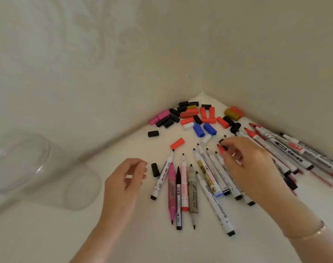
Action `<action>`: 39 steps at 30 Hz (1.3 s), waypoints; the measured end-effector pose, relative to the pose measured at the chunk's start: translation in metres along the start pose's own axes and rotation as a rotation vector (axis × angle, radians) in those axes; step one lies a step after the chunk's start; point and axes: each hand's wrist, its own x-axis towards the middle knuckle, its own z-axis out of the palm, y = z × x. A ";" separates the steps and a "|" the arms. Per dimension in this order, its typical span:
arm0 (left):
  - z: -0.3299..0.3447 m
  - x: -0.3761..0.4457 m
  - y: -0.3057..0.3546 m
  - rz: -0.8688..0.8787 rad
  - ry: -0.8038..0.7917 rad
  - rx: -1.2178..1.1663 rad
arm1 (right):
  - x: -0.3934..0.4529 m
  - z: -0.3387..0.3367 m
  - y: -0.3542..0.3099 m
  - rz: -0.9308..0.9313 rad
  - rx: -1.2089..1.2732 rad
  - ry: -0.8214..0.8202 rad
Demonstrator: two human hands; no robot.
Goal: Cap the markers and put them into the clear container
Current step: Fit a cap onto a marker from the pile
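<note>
Several uncapped markers (pixel 190 183) lie fanned out on the white table (pixel 86 234), tips pointing to the corner. A second bunch of markers (pixel 287 149) lies along the right wall. Loose caps (pixel 196 116) in black, red, pink, blue, white and gold are heaped in the corner. My right hand (pixel 251 164) hovers over the markers and pinches a small black cap (pixel 224 144) at its fingertips. My left hand (pixel 127 179) floats left of the markers, fingers loosely curled, holding nothing. The clear container (pixel 29 168) lies on its side at the left.
Two off-white walls meet at the corner (pixel 201 93) behind the caps. A single red cap (pixel 177 143) and two black caps (pixel 153 133) lie apart from the heap. A bracelet is on my right wrist (pixel 311 232).
</note>
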 end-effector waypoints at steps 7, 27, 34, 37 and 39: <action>0.025 0.027 -0.017 0.041 -0.143 0.218 | 0.012 0.022 -0.021 -0.073 -0.254 -0.325; 0.020 0.034 -0.003 0.211 -0.283 0.427 | 0.011 0.053 -0.029 0.089 -0.551 -0.330; 0.033 0.040 0.006 0.235 -0.309 0.434 | 0.015 0.045 -0.022 0.116 -0.364 -0.331; 0.038 0.040 0.006 0.241 -0.319 0.449 | 0.012 0.048 -0.023 0.054 -0.404 -0.308; 0.040 0.040 0.006 0.248 -0.323 0.456 | 0.012 0.051 -0.024 0.036 -0.421 -0.288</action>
